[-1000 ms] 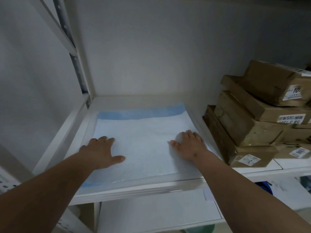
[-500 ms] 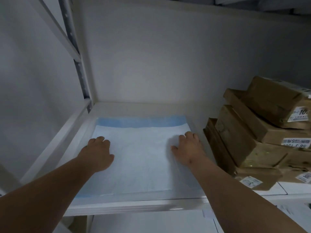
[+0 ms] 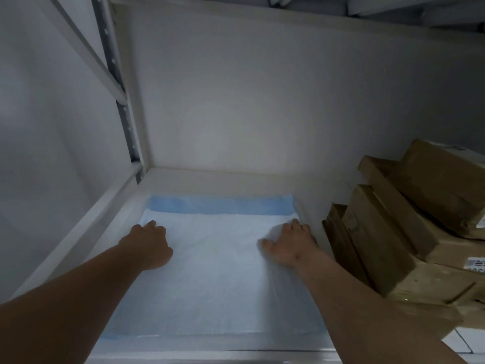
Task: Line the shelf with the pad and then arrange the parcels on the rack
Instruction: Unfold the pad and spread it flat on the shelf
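A white pad (image 3: pixel 215 279) with a blue band along its far edge lies flat on the white shelf (image 3: pixel 225 179). My left hand (image 3: pixel 148 245) rests palm down on the pad's far left part, fingers spread near the blue band. On the far right part of the pad my right hand (image 3: pixel 290 243) presses down flat, its fingers close to the pad's right edge. Neither hand grips anything. A stack of brown cardboard parcels (image 3: pixel 409 248) with white labels stands on the shelf to the right of the pad.
The white back wall (image 3: pixel 236 101) closes the shelf behind the pad. A perforated metal upright (image 3: pixel 115 82) and a diagonal brace stand at the left rear corner. Another shelf (image 3: pixel 367 6) runs overhead.
Both hands have slid farther back along the pad toward the blue band. The view has tilted upward, so the lower shelf has dropped out of sight.
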Tool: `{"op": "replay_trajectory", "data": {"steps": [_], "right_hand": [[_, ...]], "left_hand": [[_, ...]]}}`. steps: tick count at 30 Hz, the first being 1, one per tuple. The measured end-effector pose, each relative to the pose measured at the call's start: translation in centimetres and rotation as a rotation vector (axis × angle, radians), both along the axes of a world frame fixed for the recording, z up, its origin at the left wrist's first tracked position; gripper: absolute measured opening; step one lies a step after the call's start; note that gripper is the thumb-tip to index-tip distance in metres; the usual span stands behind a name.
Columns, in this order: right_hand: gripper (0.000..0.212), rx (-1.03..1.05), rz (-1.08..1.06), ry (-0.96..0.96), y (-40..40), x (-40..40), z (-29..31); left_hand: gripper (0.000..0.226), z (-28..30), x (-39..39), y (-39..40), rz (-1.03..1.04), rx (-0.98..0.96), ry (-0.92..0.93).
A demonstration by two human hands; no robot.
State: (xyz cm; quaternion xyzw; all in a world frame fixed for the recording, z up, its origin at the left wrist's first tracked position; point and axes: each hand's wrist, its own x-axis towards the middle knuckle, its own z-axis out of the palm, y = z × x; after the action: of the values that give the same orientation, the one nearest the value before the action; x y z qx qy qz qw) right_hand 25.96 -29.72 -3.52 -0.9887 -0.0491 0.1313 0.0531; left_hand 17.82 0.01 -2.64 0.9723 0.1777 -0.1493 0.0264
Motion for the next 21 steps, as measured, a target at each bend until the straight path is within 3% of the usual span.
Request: {"op": "replay_trajectory", "data": {"steps": [4, 11, 21], "right_hand": [[0.105, -0.082, -0.049, -0.031, 0.9, 1.0, 0.1], [0.110, -0.194, -0.002, 0.070, 1.2, 2.2, 0.4], [0.115, -0.199, -0.028, 0.102, 1.4, 2.8, 0.6]], "left_hand": [[0.051, -0.2, 0.9, 0.3, 0.010, 0.042, -0.010], [0.069, -0.2, 2.1, 1.0, -0.001, 0.052, 0.055], [0.077, 0.8, 3.4, 1.8, 0.088, -0.107, 0.094]]}}
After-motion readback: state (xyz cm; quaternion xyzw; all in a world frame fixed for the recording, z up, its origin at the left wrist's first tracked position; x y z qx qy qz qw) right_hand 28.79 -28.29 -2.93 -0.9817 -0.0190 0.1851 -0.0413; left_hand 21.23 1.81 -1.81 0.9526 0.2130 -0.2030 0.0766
